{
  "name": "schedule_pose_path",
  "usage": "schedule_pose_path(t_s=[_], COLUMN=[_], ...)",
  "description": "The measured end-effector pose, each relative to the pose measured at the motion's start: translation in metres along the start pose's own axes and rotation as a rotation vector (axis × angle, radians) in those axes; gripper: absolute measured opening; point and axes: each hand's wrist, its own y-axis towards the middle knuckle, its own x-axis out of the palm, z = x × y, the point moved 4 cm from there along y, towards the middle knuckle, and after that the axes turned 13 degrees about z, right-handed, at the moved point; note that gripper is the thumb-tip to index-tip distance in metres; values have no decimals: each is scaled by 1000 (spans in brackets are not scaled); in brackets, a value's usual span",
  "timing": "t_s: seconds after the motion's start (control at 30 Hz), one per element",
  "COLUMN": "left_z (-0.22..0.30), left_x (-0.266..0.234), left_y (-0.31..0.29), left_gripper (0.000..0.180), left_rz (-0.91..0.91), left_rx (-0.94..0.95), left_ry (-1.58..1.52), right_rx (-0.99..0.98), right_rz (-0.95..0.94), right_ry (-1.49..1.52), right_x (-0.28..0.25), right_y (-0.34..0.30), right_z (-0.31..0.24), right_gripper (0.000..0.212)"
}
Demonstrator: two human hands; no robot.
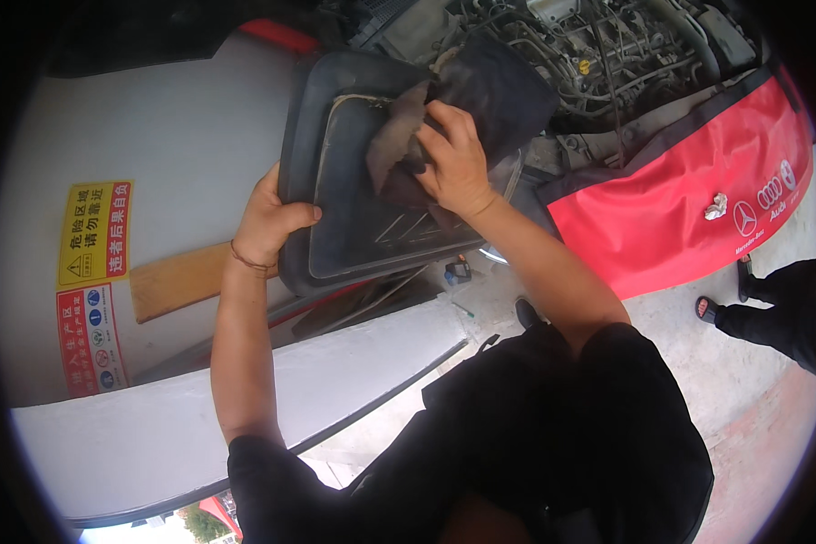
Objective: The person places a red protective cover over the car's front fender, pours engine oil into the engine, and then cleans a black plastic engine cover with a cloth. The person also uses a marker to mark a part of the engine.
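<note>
My left hand (274,220) grips the left rim of a shallow black plastic cover (335,222), its thumb lying over the edge. The cover is tilted, with its recessed, ribbed face toward me. In my right hand (458,165) is a dark, frayed rag (399,136), pressed against the cover's recessed face. A large fold of the rag hangs beyond the fingers on the far right side. Part of the cover's inside is hidden behind the rag and the right hand.
An open engine bay (598,68) lies at the far right, with a red fender cover (671,195) along its edge. Signs (93,231) mark the pale wall on the left. Another person's sandaled foot (705,308) shows at the right, and a small dark device (458,270) sits below.
</note>
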Motion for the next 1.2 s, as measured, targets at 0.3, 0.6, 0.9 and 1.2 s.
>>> schedule_pose_path(t_s=[0.3,0.6,0.9,1.2], left_z=[-15,-29,-25,-52], left_x=[-10,-15,-14,-40], left_y=[8,-5,8,3], left_gripper=[54,59,58,59], left_rz=[38,95,74,79], left_rx=[7,-14,-2,-50], left_ry=[-43,-120,-95,-121], right_rx=[1119,988,990,804], right_rz=[-148,-83,15,-566], right_ry=[-790,-273,-451,-402], right_x=[-58,-59,-70,-84], right_y=[-168,-171,-178,-251], right_z=[126,120,143,82], right_gripper=[48,35,36,28])
